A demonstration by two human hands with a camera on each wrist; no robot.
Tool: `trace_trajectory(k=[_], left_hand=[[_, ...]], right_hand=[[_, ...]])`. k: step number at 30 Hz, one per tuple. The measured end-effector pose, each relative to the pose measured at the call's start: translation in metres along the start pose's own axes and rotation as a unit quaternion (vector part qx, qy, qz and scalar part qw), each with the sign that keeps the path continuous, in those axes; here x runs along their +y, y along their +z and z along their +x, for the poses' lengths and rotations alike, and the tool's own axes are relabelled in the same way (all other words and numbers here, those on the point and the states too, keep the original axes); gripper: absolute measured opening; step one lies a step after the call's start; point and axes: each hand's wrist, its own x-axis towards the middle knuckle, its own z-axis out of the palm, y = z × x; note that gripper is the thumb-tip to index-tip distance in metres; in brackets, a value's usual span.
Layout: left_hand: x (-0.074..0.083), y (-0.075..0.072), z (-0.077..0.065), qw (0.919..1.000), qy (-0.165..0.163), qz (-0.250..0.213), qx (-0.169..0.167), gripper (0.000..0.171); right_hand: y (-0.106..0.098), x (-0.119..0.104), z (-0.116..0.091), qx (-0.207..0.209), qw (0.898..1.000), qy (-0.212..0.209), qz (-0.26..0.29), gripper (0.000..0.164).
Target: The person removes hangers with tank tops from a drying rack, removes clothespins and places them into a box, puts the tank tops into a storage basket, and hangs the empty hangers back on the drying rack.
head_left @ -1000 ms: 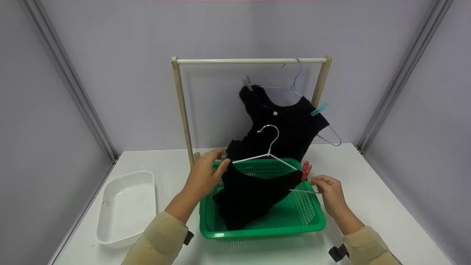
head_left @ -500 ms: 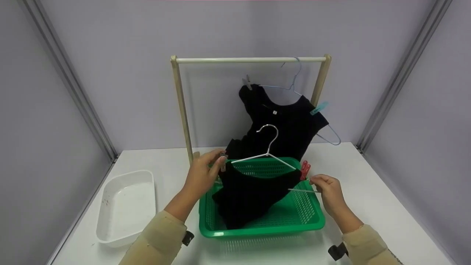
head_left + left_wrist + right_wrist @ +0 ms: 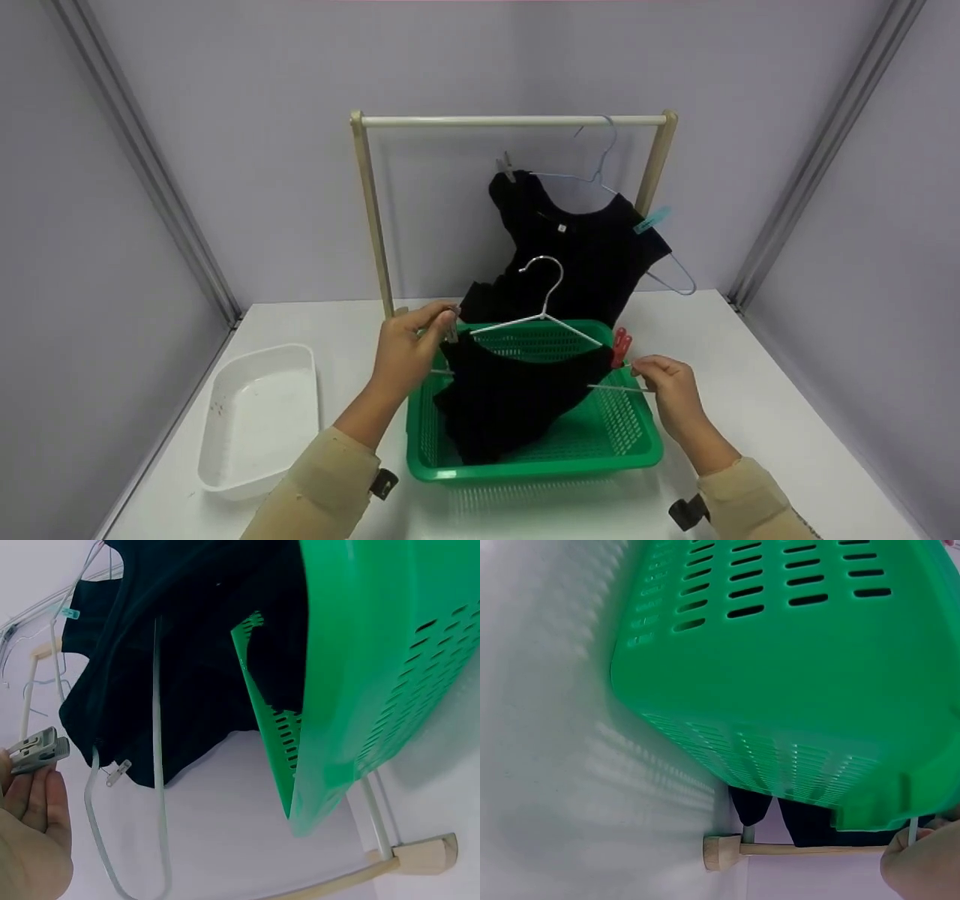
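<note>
A black sleeveless top is on a white wire hanger over the green basket, its lower part hanging inside. In the head view my left hand is beside the top's left shoulder. It pinches a grey clothespin, which stands apart from the cloth in the left wrist view. My right hand pinches the right end of the hanger between thumb and fingers. Next to that hand, a red clothespin grips the top's right shoulder.
Behind the basket stands a drying rack. A second black top hangs from it on a blue hanger, with a grey clothespin and a teal clothespin at its shoulders. At left, a white tray rests on the table.
My left hand has drawn slightly leftward off the top's left shoulder with the grey clothespin, and the hanger's left end now shows. My right hand stays at the hanger's right end.
</note>
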Motion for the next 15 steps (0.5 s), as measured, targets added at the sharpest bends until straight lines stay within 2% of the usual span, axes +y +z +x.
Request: trace_trajectory(k=[5, 11, 15], left_hand=[[-0.0019, -0.0014, -0.0017, 0.9997, 0.0, -0.025, -0.005, 0.02], [-0.0007, -0.0043, -0.0052, 0.9987, -0.028, -0.019, -0.039, 0.023], [-0.0005, -0.0058, -0.0058, 0.9984, -0.029, -0.018, -0.045, 0.024]], right_hand=[[0.0012, 0.0, 0.0003, 0.004, 1.0, -0.001, 0.009, 0.024], [0.0007, 0.0009, 0.0004, 0.0, 1.0, -0.005, 0.007, 0.023], [0.0001, 0.0012, 0.0004, 0.003, 1.0, -0.004, 0.003, 0.023]])
